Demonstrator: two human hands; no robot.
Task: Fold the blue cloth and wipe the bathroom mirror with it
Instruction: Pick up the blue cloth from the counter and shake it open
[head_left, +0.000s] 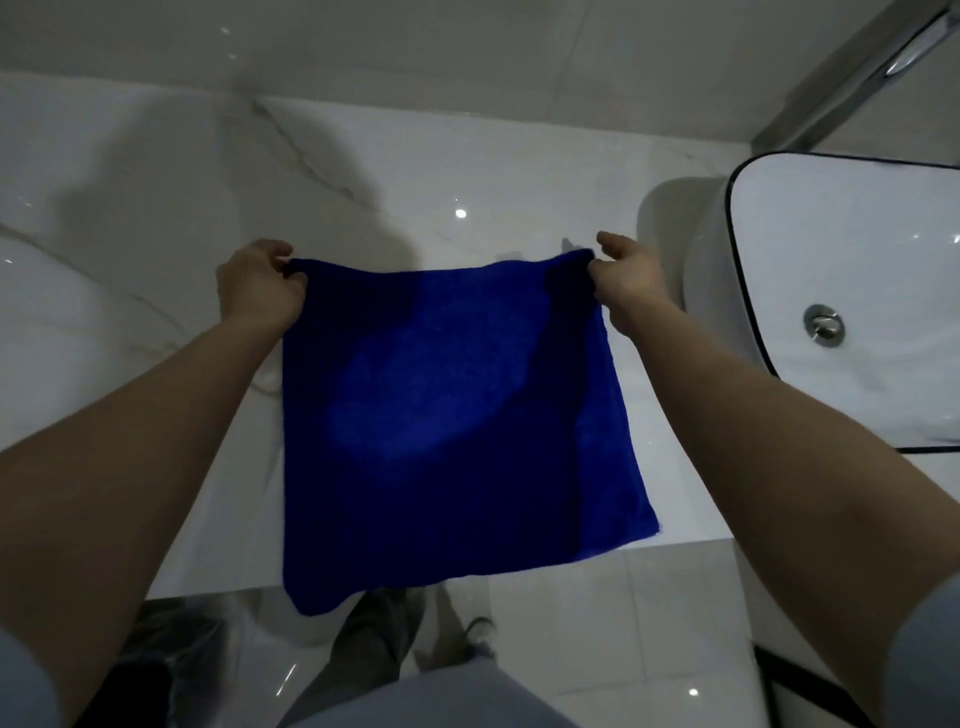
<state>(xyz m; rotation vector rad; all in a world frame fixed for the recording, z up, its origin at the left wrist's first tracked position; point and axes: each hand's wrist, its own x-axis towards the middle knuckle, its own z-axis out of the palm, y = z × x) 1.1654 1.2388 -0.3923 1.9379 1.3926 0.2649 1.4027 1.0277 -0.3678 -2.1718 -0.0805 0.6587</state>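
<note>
A square blue cloth (447, 426) hangs spread out flat in front of me, above the white marble counter (156, 218). My left hand (257, 283) pinches its far left corner. My right hand (626, 275) pinches its far right corner, with the index finger sticking forward. The cloth's lower edge droops past the counter's front edge, its bottom left corner lowest. The mirror is not in view.
A white basin (857, 291) with a dark rim and a metal drain (824, 325) sits on the counter at the right. A chrome fitting (914, 52) shows at the top right. A tiled wall rises behind the counter. Below are glossy floor tiles, my legs and a dark bin (156, 660).
</note>
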